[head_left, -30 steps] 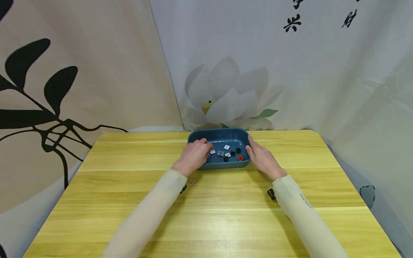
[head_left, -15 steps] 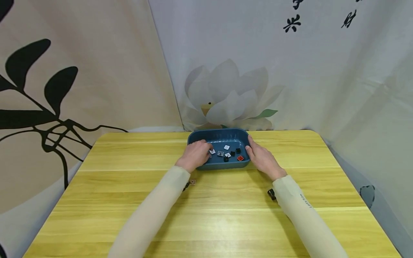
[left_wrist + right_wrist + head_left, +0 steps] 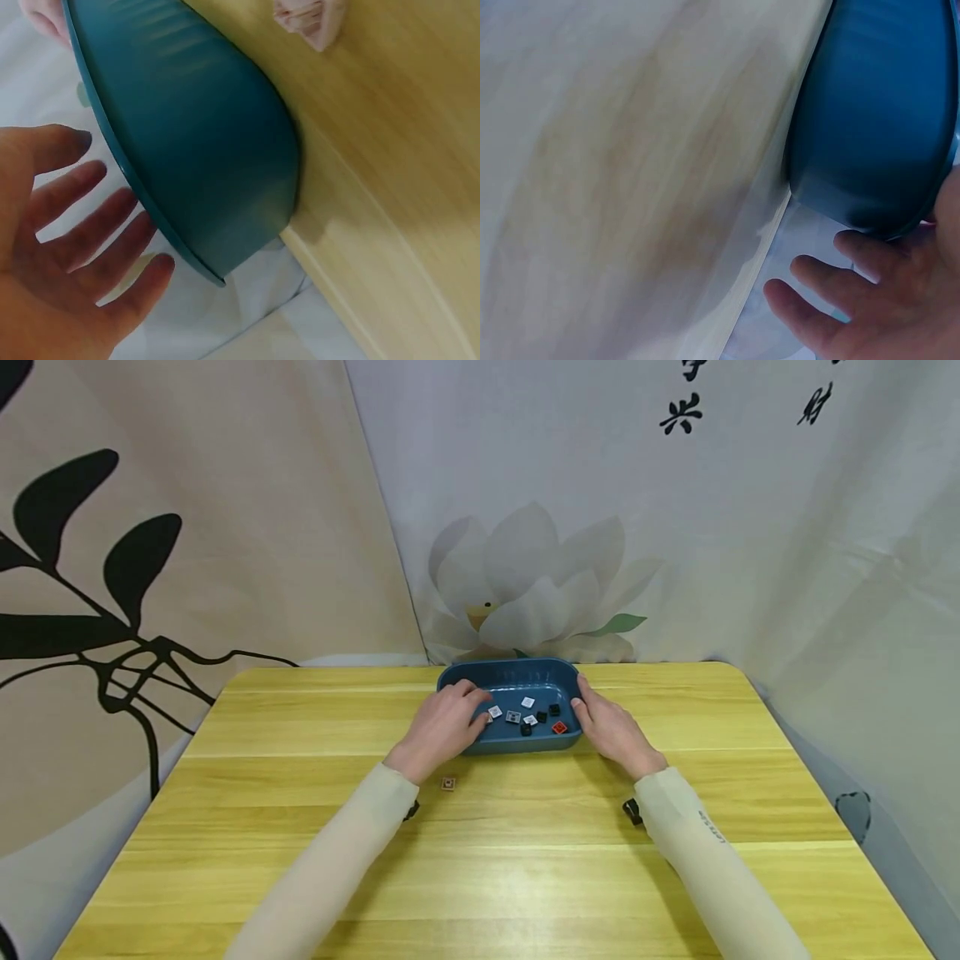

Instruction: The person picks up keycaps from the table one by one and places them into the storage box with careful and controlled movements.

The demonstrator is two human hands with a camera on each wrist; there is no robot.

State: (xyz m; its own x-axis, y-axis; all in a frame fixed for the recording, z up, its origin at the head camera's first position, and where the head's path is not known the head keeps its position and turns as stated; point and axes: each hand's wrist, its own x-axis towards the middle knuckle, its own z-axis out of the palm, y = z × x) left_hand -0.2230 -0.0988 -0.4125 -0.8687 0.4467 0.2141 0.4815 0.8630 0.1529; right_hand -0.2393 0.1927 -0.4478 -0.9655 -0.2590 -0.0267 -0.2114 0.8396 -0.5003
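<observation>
A blue tray (image 3: 517,747) stands at the far edge of the table, holding several small square pieces: white ones (image 3: 528,702), black ones (image 3: 554,710) and a red one (image 3: 559,727). My left hand (image 3: 441,724) is over the tray's left end, thumb and fingers apart; in the left wrist view its spread fingers (image 3: 142,289) hold nothing, beside the tray rim. At the right end, my right hand (image 3: 617,732) holds the tray by its rim, the thumb on the near side. In the right wrist view, the other fingers (image 3: 802,311) extend outside the wall.
A small pinkish square piece (image 3: 447,784) lies on the wooden table (image 3: 525,860), in front of the tray's left end. Behind the table hangs a pale cloth (image 3: 750,552) with a printed flower. Dark wrist devices (image 3: 632,812) show under both sleeves.
The left hand's fingers have spread apart, and the hand and forearm have shifted slightly left. A white piece near its fingers is now clear of them. The right hand and tray have stayed put.
</observation>
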